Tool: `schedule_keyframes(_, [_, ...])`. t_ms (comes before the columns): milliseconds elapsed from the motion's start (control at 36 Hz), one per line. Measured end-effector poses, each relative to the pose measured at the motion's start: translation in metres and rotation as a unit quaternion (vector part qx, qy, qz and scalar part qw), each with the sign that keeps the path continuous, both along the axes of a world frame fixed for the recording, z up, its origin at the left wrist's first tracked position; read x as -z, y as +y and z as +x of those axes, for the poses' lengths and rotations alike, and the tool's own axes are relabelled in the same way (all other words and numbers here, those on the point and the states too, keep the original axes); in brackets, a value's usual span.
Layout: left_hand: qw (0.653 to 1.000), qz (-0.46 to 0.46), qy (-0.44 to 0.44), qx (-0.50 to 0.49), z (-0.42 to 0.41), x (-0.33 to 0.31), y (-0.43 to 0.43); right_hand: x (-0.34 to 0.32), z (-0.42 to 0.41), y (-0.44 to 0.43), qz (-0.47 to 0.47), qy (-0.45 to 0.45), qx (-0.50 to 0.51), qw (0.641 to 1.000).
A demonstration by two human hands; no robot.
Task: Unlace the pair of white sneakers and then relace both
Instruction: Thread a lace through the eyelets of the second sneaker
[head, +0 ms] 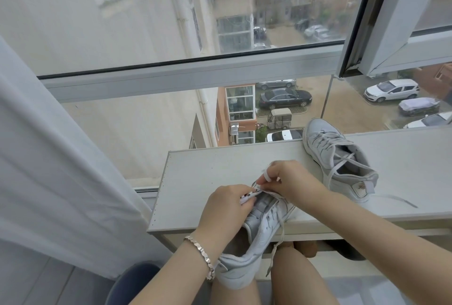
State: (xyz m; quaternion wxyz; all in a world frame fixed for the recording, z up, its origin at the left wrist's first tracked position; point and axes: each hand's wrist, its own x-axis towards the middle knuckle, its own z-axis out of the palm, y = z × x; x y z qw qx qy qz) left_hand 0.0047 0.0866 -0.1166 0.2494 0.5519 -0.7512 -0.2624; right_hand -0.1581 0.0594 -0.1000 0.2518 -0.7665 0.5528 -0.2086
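Note:
One white sneaker [259,238] leans with its toe on the white table [195,182] and its heel down on my lap. My left hand [225,209] pinches a stretch of the white lace [247,197] near the toe end. My right hand [291,182] pinches the same lace just to the right, with lace wound over a finger. A loose lace end hangs down past the table's front edge. The second white sneaker [342,160] lies on the table at the right, laced loosely, with a lace end trailing to the right.
The table stands against a large window [195,70] that looks down on a street with parked cars. A white curtain [49,158] hangs at the left. A dark blue seat edge [132,277] shows at the lower left. My bare knees sit below the table edge.

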Motion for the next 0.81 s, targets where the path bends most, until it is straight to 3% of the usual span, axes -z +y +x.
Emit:
schedule_keyframes(111, [1.000,0.000,-0.003,0.006,-0.001,-0.001,0.000,-0.006,0.002,-0.003,-0.012,0.146,-0.035,0.989])
schedule_keyframes(194, [1.000,0.001,-0.005,0.004,-0.002,-0.001,0.000,-0.003,0.000,0.000,-0.034,0.179,-0.044,0.982])
schedule_keyframes(389, [1.000,-0.007,-0.003,-0.001,0.000,-0.002,0.001,0.007,-0.005,0.003,-0.005,0.001,-0.039,0.999])
schedule_keyframes(611, [0.999,-0.008,-0.041,0.005,-0.006,-0.004,0.000,0.016,-0.007,0.000,0.066,-0.086,0.016,0.994])
schedule_keyframes(722, [0.999,-0.013,-0.045,0.011,-0.005,-0.004,0.001,0.014,-0.002,0.002,0.055,-0.129,0.029,0.990])
schedule_keyframes(806, [0.999,-0.008,-0.035,0.006,-0.003,-0.003,0.002,0.011,0.001,0.002,0.018,-0.106,0.021,0.994])
